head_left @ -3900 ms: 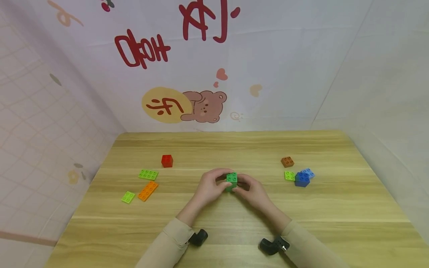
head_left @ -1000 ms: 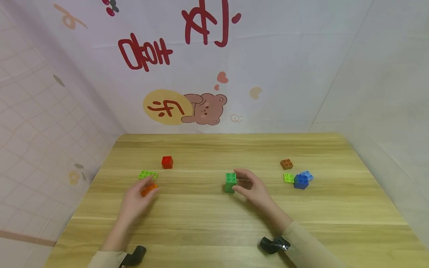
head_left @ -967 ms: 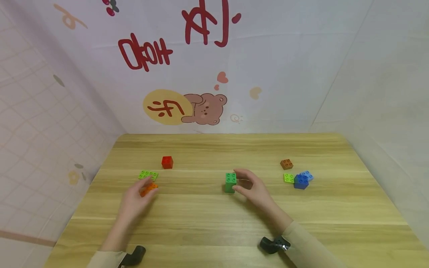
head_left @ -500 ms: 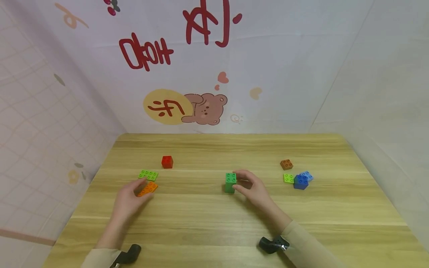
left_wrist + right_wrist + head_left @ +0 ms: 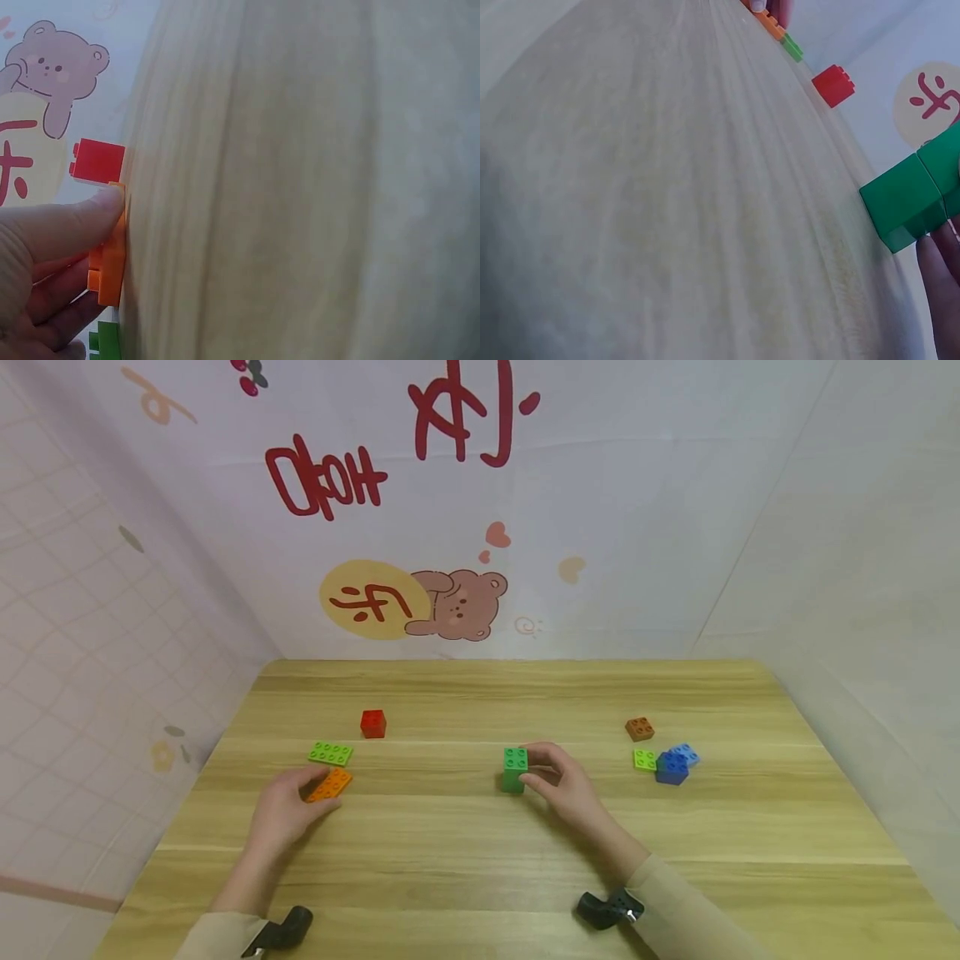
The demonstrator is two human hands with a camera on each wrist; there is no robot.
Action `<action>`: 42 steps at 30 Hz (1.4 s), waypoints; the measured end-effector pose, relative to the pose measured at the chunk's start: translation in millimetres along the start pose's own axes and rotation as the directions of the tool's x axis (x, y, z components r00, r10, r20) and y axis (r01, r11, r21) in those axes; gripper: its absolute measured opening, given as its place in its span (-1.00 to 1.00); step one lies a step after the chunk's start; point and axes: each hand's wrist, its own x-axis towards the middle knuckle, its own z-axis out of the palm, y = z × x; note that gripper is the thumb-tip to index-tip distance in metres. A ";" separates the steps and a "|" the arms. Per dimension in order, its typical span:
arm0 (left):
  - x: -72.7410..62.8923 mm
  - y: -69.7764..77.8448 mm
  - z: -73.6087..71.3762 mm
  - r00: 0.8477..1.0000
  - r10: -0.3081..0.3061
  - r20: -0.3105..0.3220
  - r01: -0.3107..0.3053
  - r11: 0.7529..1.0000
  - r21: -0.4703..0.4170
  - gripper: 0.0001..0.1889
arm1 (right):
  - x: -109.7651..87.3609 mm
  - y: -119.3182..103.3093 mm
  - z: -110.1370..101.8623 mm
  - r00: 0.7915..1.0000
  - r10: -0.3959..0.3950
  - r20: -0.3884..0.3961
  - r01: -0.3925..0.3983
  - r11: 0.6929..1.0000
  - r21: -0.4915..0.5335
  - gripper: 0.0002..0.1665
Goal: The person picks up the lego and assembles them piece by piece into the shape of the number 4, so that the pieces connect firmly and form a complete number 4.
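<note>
At the middle of the table, my right hand (image 5: 567, 789) grips a stack of two green building bricks (image 5: 515, 770) from its right side. The seam between the green bricks (image 5: 906, 199) shows in the right wrist view. On the left, my left hand (image 5: 283, 806) holds a flat orange building brick (image 5: 332, 784) between thumb and fingers, low at the tabletop. In the left wrist view its thumb (image 5: 82, 219) lies against the end of the orange brick (image 5: 113, 262), with the other fingers behind. A long lime-green flat brick (image 5: 331, 753) lies just beyond.
A red brick (image 5: 373, 723) stands at the back left of the wooden table (image 5: 450, 877). To the right lie a brown brick (image 5: 640, 728), a small lime-green brick (image 5: 644, 760), a dark blue brick (image 5: 672, 768) and a light blue one (image 5: 686, 753). A printed cloth (image 5: 615, 510) hangs behind.
My left hand has left the green stack, moved left to the orange brick and settled around it. My right hand has stayed at the green stack.
</note>
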 end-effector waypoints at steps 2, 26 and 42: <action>0.8 -0.4 1.1 1.000 0.011 0.002 -0.011 1.000 0.009 -0.48 | -0.5 0.0 0.0 1.000 0.006 -0.002 -0.006 1.000 -0.005 -0.59; 2.0 14.5 -1.0 1.000 0.002 -0.001 -0.002 0.999 -0.041 -0.59 | -0.5 4.8 2.6 0.997 -0.073 0.007 0.073 0.997 0.029 -0.58; 16.1 43.0 14.5 0.995 0.100 0.008 -0.099 0.992 -0.072 -0.60 | -6.0 -30.8 2.9 0.996 -0.092 0.010 0.092 0.996 0.004 -0.60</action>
